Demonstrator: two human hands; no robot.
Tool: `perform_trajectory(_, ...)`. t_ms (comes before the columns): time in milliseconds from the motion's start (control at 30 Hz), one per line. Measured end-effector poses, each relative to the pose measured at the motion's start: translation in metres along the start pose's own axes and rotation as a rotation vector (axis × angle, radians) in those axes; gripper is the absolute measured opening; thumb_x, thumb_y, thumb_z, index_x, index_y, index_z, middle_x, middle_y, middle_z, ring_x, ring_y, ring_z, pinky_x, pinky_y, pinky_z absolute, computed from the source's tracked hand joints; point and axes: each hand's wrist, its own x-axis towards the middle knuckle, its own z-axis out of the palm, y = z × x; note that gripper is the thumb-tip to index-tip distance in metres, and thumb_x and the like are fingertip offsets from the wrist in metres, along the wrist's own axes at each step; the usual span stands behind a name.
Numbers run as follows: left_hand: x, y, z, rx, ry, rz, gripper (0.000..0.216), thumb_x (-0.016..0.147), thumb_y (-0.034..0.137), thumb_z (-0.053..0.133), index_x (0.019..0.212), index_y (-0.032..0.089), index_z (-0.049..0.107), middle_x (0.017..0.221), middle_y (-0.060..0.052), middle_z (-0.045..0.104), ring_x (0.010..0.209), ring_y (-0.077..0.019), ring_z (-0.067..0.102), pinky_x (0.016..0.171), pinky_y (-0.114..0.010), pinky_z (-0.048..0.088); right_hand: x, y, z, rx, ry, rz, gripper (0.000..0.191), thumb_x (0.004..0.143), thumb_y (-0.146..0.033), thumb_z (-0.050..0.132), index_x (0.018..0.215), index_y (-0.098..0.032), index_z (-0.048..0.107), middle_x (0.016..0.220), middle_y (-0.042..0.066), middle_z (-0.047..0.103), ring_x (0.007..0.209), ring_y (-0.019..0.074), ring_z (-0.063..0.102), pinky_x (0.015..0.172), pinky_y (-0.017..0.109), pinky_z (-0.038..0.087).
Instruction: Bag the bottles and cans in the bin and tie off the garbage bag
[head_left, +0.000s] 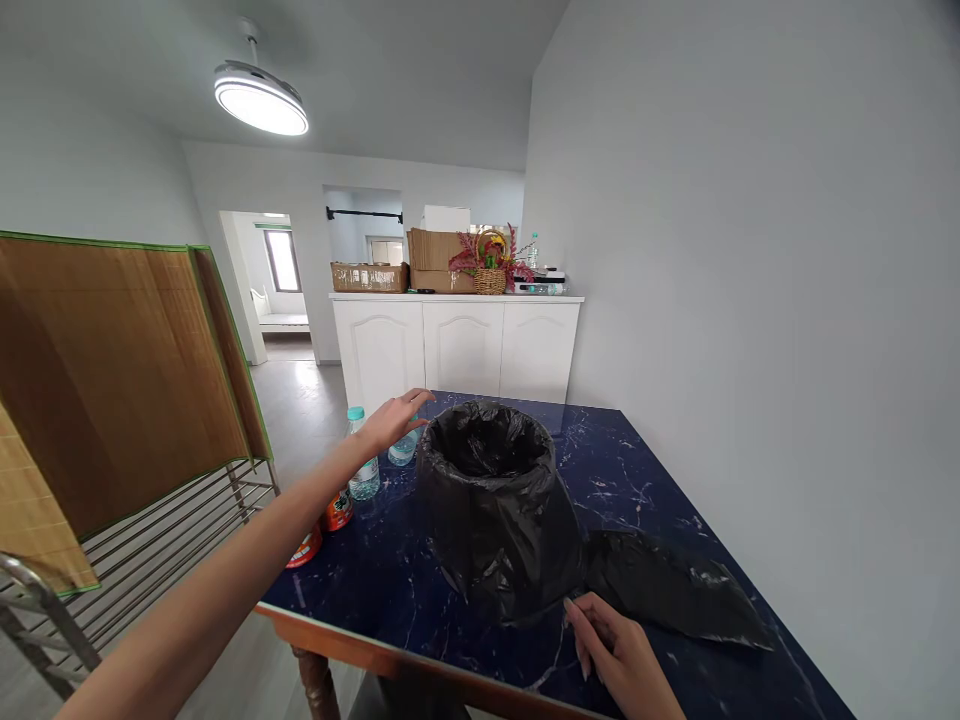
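Note:
My left hand [396, 420] reaches over the table, fingers and thumb stretched apart. Just below and behind it is a clear plastic bottle [402, 450], its top hidden by the hand; whether they touch I cannot tell. Beside my wrist stands another water bottle [365, 478] with a turquoise cap. Two orange-red containers [340, 510] are partly covered by my forearm. A bin lined with a black plastic bag [502, 530] stands mid-table, mouth up, its inside dark. My right hand [619, 655] rests near the table's front edge, fingers loosely bent and apart, with nothing seen in them.
A flat black plastic bag [675, 590] lies right of the bin on the dark blue marbled table [600, 460]. A metal rack [172, 510] with a hanging bamboo mat [112, 370] stands left. White cabinets [461, 345] behind carry cardboard boxes [370, 277] and a flower basket [490, 280].

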Motion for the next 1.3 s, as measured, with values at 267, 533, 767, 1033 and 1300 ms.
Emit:
perform_trajectory(267,0.009,0.026,-0.076,-0.070,0.232,0.076,0.026,0.107,0.034,0.052,0.126,0.020,0.062,0.125,-0.012,0.073,0.104,-0.0237,0.076,0.089,-0.036,0.058,-0.001,0.004,-0.001,0.025,-0.023,0.031,0.059,0.094,-0.083,0.051,0.083,-0.025,0.057,0.061,-0.002,0.055,0.054,0.0159,0.051,0.059,0.029,0.047)
perform_trajectory(533,0.008,0.112,-0.198,-0.321,0.725,0.098,0.028,0.096,0.035,0.075,0.117,0.020,0.065,0.105,-0.005,0.080,0.097,-0.0195,0.078,0.089,-0.034,0.064,-0.001,0.000,0.000,0.019,0.002,0.022,0.061,0.093,-0.085,0.052,0.082,-0.025,0.058,0.061,-0.001,0.056,0.055,0.0168,0.054,0.059,0.029,0.047)
perform_trajectory(767,-0.007,0.161,-0.195,-0.382,0.341,0.211,0.021,0.094,0.038,0.076,0.107,0.024,0.068,0.101,-0.002,0.082,0.094,-0.0221,0.081,0.085,-0.036,0.067,0.001,0.007,0.001,0.024,0.003,0.001,0.058,0.095,-0.081,0.053,0.084,-0.024,0.061,0.061,-0.001,0.058,0.056,0.0173,0.057,0.060,0.029,0.047)
perform_trajectory(1033,-0.004,0.149,-0.123,-0.434,0.178,0.283,0.016,0.100,0.031,0.068,0.114,0.024,0.069,0.104,-0.003,0.083,0.096,-0.0198,0.080,0.085,-0.032,0.063,0.003,0.008,0.001,0.050,-0.014,0.011,0.057,0.096,-0.080,0.053,0.084,-0.025,0.058,0.063,-0.002,0.058,0.057,0.0170,0.057,0.061,0.029,0.047)
perform_trajectory(1300,-0.003,0.137,-0.087,-0.614,-0.155,0.275,0.015,0.093,0.034,0.077,0.105,0.025,0.074,0.107,-0.005,0.083,0.097,-0.0224,0.080,0.083,-0.034,0.063,0.002,0.004,0.001,0.042,-0.007,0.029,0.058,0.095,-0.082,0.052,0.085,-0.025,0.060,0.062,-0.002,0.057,0.056,0.0168,0.055,0.061,0.029,0.048)
